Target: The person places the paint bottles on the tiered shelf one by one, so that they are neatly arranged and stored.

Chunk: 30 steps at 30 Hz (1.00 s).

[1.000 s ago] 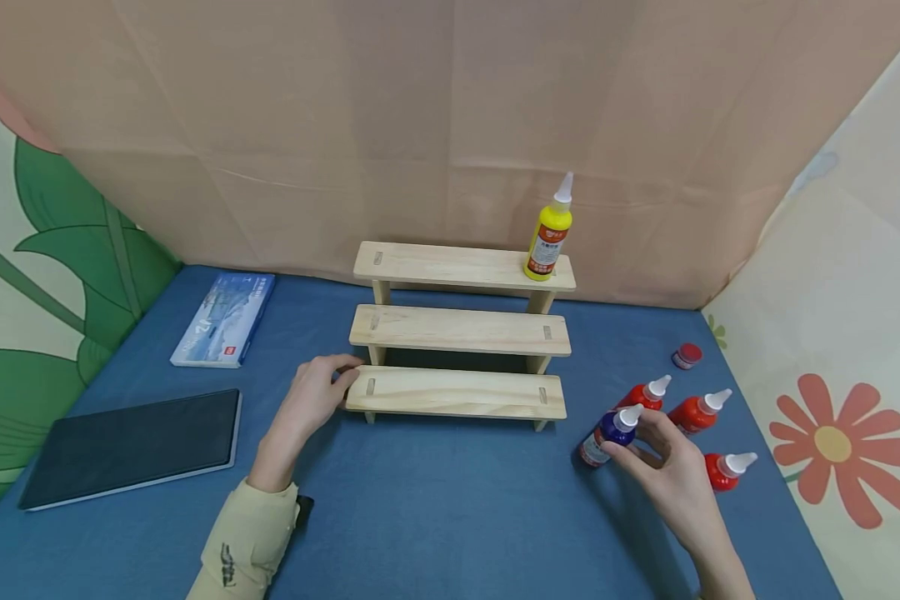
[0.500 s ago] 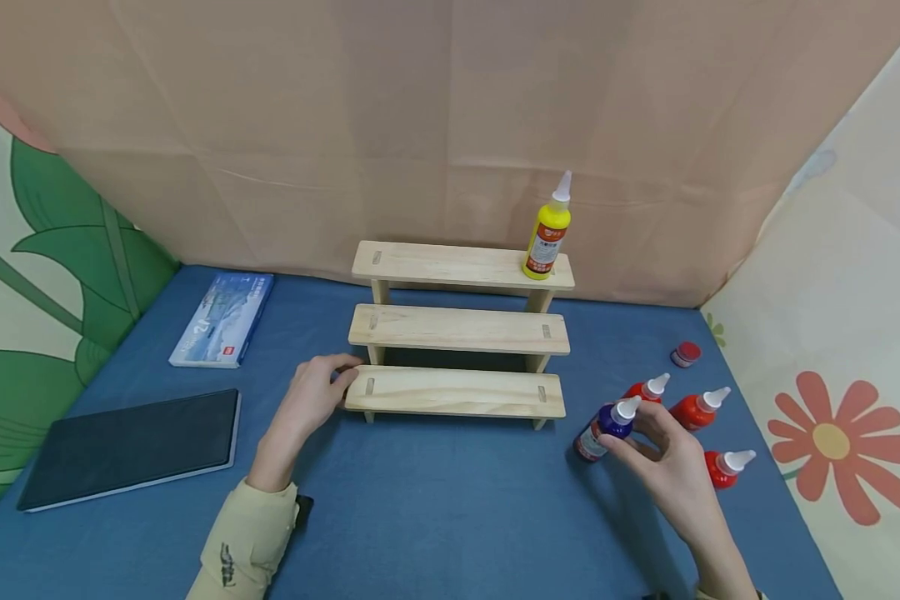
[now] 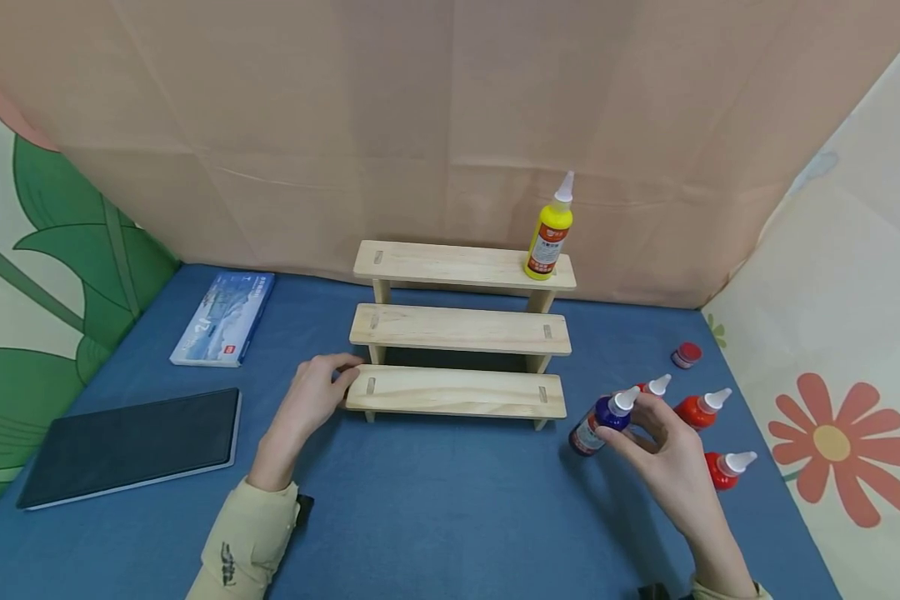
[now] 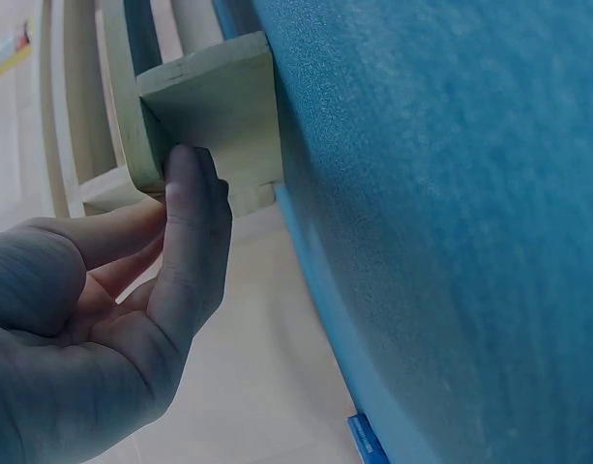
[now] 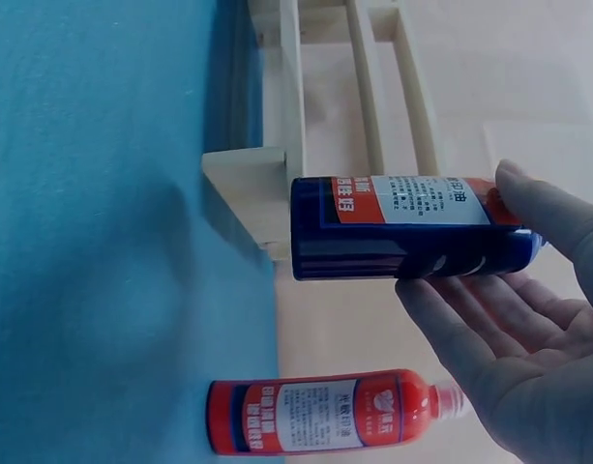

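My left hand (image 3: 311,404) pinches the left end of the lowest board of a three-tier wooden stand (image 3: 457,390); in the left wrist view its thumb and fingers (image 4: 185,232) meet at the board's corner. With thumb and fingers, my right hand (image 3: 667,462) holds a dark blue bottle (image 3: 591,432) with a white nozzle cap. The right wrist view shows this blue bottle (image 5: 373,242) lifted above the cloth, roughly upright. A yellow bottle (image 3: 547,242) stands on the right end of the top board.
Beside the right hand stand red bottles with white caps: one behind it (image 3: 654,386), one farther right (image 3: 697,411), one nearer (image 3: 722,469). A small red-lidded jar (image 3: 687,356) is beyond them. A blue-white box (image 3: 223,321) and a dark tablet (image 3: 135,446) lie left.
My right hand has raised the blue bottle slightly and shifted it a little left, toward the stand. The left hand and the stand have stayed in place.
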### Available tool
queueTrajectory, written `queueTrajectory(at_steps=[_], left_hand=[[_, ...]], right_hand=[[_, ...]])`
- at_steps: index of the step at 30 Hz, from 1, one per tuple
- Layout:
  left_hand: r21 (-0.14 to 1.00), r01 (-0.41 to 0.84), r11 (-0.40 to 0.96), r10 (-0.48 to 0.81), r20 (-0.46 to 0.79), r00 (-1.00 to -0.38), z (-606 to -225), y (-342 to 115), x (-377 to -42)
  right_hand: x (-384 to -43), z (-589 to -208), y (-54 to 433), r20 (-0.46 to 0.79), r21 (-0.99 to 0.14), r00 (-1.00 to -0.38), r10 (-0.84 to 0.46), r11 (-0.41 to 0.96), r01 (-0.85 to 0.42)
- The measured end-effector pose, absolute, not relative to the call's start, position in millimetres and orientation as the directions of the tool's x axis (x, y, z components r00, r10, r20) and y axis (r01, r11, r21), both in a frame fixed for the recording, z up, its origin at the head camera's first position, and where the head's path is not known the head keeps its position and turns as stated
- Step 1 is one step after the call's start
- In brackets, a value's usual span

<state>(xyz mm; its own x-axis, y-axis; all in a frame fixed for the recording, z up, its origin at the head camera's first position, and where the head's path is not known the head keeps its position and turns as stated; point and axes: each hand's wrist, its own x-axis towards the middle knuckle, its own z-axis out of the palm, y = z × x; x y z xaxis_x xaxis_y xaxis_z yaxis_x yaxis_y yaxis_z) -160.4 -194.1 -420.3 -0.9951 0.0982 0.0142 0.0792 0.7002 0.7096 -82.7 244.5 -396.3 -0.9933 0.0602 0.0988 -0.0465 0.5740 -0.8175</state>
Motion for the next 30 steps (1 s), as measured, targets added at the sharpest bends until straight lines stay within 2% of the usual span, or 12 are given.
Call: queueTrajectory(at_steps=[30], left_hand=[[0.709,0.071,0.702,0.096,0.005,-0.995,-421.0,-194.3,-160.9]], right_hand=[[-106.0,-367.7,219.1,0.246,-0.807,-0.968,-0.042,0.544,-0.229]])
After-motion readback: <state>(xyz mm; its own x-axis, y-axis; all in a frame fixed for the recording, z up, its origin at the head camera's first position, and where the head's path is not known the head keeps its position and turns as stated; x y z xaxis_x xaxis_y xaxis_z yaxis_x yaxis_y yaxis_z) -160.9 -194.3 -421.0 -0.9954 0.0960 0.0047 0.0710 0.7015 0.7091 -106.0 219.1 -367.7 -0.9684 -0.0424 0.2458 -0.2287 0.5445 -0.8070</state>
